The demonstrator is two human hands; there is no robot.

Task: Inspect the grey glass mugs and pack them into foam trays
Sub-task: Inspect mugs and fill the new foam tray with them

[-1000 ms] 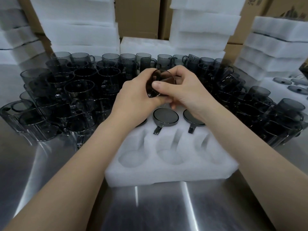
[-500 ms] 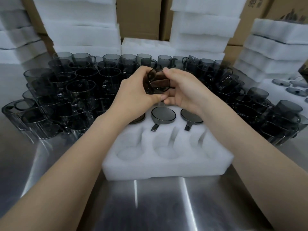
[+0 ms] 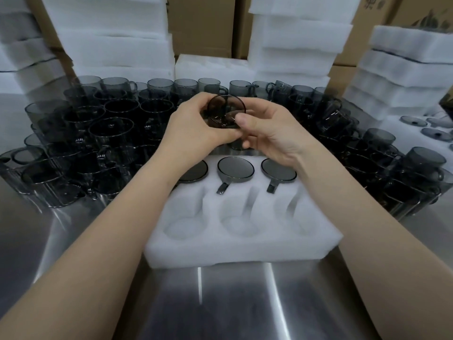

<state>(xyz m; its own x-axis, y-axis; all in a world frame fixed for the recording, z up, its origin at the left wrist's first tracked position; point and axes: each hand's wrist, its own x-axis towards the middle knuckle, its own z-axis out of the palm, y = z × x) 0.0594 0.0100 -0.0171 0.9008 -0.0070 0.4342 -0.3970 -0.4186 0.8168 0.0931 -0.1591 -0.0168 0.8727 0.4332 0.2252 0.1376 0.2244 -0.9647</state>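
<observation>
Left hand (image 3: 193, 128) and right hand (image 3: 269, 133) are gripping one grey mug (image 3: 224, 111), tilted, above the far edge of the foam tray (image 3: 245, 251). Fingers (image 3: 241, 120) are curling and pinching its sides. Three packed mugs (image 3: 235, 168) are sitting upside down in the tray's far row. Loose mugs (image 3: 110, 126) are crowding the surface (image 3: 245, 303) beyond.

1 wide-angle head camera looks forward and down. It sits close above the tray (image 3: 245, 251).

Rotating the grey mug (image 3: 225, 111) between the fingertips (image 3: 241, 120), swinging its round face from side-on back toward the camera; sliding the right hand (image 3: 267, 136) thumb onto the lower rim, beside the left hand (image 3: 193, 133) thumb.
</observation>
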